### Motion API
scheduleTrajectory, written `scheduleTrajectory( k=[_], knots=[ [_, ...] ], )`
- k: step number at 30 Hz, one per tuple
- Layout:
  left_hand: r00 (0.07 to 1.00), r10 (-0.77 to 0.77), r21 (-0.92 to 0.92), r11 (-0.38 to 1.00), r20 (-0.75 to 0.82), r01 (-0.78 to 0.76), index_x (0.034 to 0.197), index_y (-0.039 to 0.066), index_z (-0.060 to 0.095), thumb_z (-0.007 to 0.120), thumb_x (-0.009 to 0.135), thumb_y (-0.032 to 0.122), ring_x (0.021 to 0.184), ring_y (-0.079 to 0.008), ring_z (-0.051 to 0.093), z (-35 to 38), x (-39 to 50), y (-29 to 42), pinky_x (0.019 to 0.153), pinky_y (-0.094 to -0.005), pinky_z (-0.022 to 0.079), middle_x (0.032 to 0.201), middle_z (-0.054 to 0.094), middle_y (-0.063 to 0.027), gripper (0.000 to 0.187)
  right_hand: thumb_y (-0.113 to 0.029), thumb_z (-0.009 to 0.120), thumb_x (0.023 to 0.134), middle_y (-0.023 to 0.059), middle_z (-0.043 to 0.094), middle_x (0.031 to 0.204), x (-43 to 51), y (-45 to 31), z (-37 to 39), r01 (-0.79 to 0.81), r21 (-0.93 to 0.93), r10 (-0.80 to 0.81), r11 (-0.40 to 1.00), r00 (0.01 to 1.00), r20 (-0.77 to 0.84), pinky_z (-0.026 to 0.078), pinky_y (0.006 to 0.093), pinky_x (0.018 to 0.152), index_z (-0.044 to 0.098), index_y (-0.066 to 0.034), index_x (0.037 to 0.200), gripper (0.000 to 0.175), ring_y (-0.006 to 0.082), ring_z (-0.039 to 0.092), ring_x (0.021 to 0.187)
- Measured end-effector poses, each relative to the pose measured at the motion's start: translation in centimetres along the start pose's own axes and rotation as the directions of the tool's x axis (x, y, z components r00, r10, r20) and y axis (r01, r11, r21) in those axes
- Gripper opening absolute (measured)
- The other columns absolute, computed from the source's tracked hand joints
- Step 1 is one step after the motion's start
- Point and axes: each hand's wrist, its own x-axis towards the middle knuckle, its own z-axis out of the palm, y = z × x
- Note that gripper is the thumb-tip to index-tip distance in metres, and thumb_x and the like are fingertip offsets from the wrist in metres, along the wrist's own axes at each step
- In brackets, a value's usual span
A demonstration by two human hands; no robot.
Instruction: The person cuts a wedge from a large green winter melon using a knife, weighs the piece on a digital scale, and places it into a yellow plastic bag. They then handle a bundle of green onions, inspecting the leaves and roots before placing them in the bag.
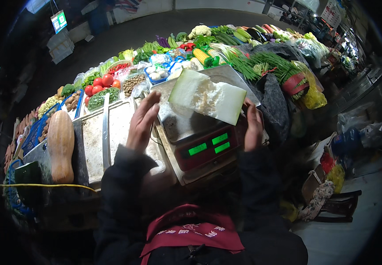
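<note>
A cut piece of winter melon (pixel 211 96), pale green rind and white seedy flesh, rests on the metal pan (pixel 177 124) of a digital scale. The red body of the scale (pixel 184 164) has lit green displays. My left hand (pixel 145 121) is raised at the left edge of the pan, fingers apart, holding nothing. Close to the melon's right end is my right hand (pixel 253 126), fingers spread; whether its fingertips touch the rind I cannot tell. To the left, a long knife (pixel 106 132) lies on a pale, stained board (pixel 93 145).
A butternut-type squash (pixel 60 145) lies left of the board. Tomatoes (pixel 107 80), corn cobs (pixel 201 56) and other vegetables spread beyond the scale. Bundled green stems (pixel 277 69) and a dark cloth (pixel 273 102) lie at the right. A yellow cord (pixel 45 185) crosses the lower left.
</note>
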Motion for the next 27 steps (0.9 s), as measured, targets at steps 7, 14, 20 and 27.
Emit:
scheduleTrajectory(
  k=[7,14,20,27],
  knots=[
    [0.949,-0.314,-0.352,0.886,0.02,0.301,0.153,-0.006,0.041,0.049,0.102,0.067,0.137,-0.0283,0.048,4.4,0.6,-1.0,0.117,-0.0372,0.035,0.151,0.051,-0.0174,0.089,-0.051,0.042,0.111,0.0107,0.06,0.136,2.1,-2.6,1.6,-0.264,0.032,0.262,0.964,0.964,0.035,0.038,0.0319,0.11,0.055,0.0056,0.138,0.064,0.0182,0.053,0.123],
    [0.996,-0.081,-0.571,0.816,0.048,0.094,0.166,0.009,0.019,0.034,0.097,0.081,0.147,-0.0361,0.039,3.7,-5.9,3.5,0.119,-0.0459,0.032,0.17,0.024,-0.0096,0.101,-0.052,0.054,0.105,0.0163,0.059,0.143,-3.6,-3.2,4.4,-0.382,0.518,0.242,0.765,0.917,0.317,0.05,0.044,0.108,0.047,0.0016,0.147,0.068,0.0292,0.061,0.127],
    [0.978,-0.065,-0.494,0.868,-0.199,-0.043,0.162,0.004,0.027,0.033,0.097,0.082,0.139,-0.0361,0.049,-1.0,-10.1,7.9,0.118,-0.0468,0.036,0.162,0.039,-0.012,0.101,-0.054,0.052,0.105,0.0153,0.062,0.14,-5.7,-2.6,11.9,-0.533,0.511,0.306,0.674,0.832,0.464,0.052,0.0456,0.106,0.047,-0.0015,0.148,0.068,0.0294,0.063,0.125],
    [0.935,-0.167,-0.26,0.962,-0.313,0.085,0.159,0.003,0.033,0.032,0.092,0.088,0.119,-0.0311,0.063,-10.5,-12.0,9.0,0.111,-0.0428,0.042,0.149,0.05,-0.0131,0.108,-0.055,0.048,0.107,0.0143,0.061,0.142,-8.1,-0.2,21.2,-0.652,0.451,0.399,0.61,0.744,0.536,0.054,0.0463,0.105,0.046,-0.0056,0.15,0.066,0.0297,0.063,0.126]
  ],
)
